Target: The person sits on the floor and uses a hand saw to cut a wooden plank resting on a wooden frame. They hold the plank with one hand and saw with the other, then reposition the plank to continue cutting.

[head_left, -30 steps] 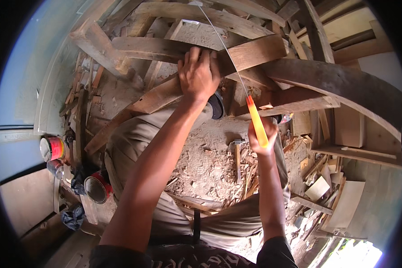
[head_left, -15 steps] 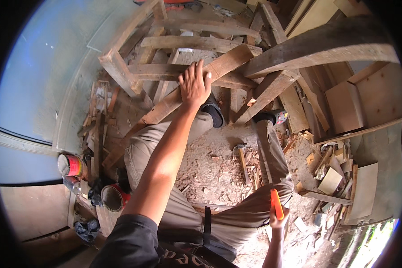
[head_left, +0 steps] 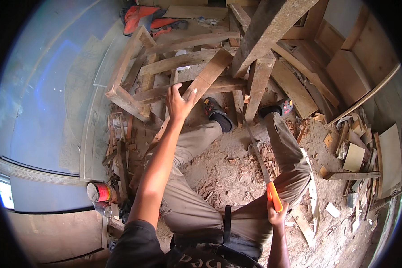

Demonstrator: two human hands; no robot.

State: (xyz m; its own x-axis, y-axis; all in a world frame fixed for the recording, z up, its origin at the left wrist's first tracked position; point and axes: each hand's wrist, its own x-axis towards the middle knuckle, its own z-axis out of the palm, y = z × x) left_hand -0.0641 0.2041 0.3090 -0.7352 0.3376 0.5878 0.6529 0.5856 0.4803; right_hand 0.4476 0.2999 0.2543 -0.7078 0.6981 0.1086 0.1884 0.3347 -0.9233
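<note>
**Finding: board (head_left: pixel 211 73) lies ahead of your left hand (head_left: pixel 181 103); handsaw (head_left: pixel 263 169) sits low in your right hand (head_left: pixel 277 214), clear of the board**

Position: The board rests on a rail of the wooden frame (head_left: pixel 182 63). Its long axis slants from beyond and to the right of your left hand, back under that hand, toward your left knee. The far end projects past your fingers; a faint dark line appears to cross that stretch. Your left hand is the nearer, right at the board. Your right hand is well apart from it, closer to your body and off to the right.

The governing relation, in my judgement, is blade to board: the handsaw points forward and slightly left from your right hand, while the board leans the opposite way, forward and right.

Hands: Your left hand is spread, thumb apart from the fingers; whether it pinches the edges or merely bears down cannot be told. Your right hand is wrapped around the orange handle.

Not verified: The board's near end is obscured by your left forearm (head_left: pixel 154 178). The blade tip is hard to separate from the frame leg (head_left: pixel 257 87) behind it, so contact there cannot be confirmed. Your right fingers are partly hidden.
</note>
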